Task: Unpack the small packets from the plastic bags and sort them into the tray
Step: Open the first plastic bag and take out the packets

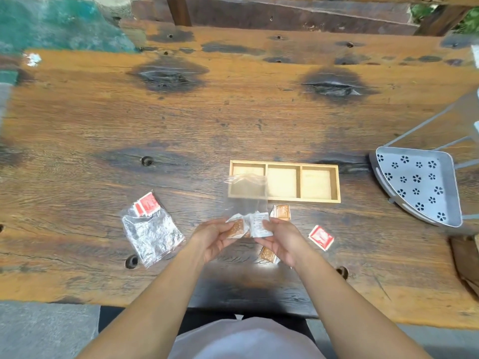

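1. A wide stretch of bare wooden tabletop (181, 120) lies open toward the far edge; the work sits close to the near edge.
2. The left hand (215, 238) and right hand (281, 238) hold a clear plastic bag (246, 195) upright between them, each grip pinched on the small packets (250, 225) in its lower end.
3. The three-compartment wooden tray (334, 185) lies just beyond the hands; no packet shows in its compartments.
4. A second, crumpled plastic bag (151, 233) lies toward the left edge, red packets (146, 205) at its mouth.
5. Loose on the tabletop: one red packet (321, 237) to the right, brown packets (281, 212) near the tray and under the right hand.
6. A perforated grey metal tray (420, 185) rests at the right edge.
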Available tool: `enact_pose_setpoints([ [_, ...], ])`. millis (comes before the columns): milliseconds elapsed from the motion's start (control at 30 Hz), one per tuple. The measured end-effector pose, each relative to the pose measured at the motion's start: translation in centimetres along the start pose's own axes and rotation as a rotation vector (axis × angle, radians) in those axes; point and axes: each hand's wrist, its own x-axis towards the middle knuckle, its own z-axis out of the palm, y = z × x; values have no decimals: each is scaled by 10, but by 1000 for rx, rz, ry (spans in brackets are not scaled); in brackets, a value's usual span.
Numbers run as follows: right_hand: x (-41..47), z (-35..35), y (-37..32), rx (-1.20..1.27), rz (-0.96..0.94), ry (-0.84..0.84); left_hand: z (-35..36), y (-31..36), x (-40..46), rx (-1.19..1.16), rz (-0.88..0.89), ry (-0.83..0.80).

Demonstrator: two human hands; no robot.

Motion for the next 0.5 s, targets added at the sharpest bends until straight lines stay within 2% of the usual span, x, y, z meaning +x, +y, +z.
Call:
enact_pose_setpoints([
  [200, -4, 3, -4, 50, -3, -8, 4, 16, 1, 80, -15, -82],
  [500, -9, 2, -12, -25, -11, -7, 8, 11, -3, 95, -4, -9],
])
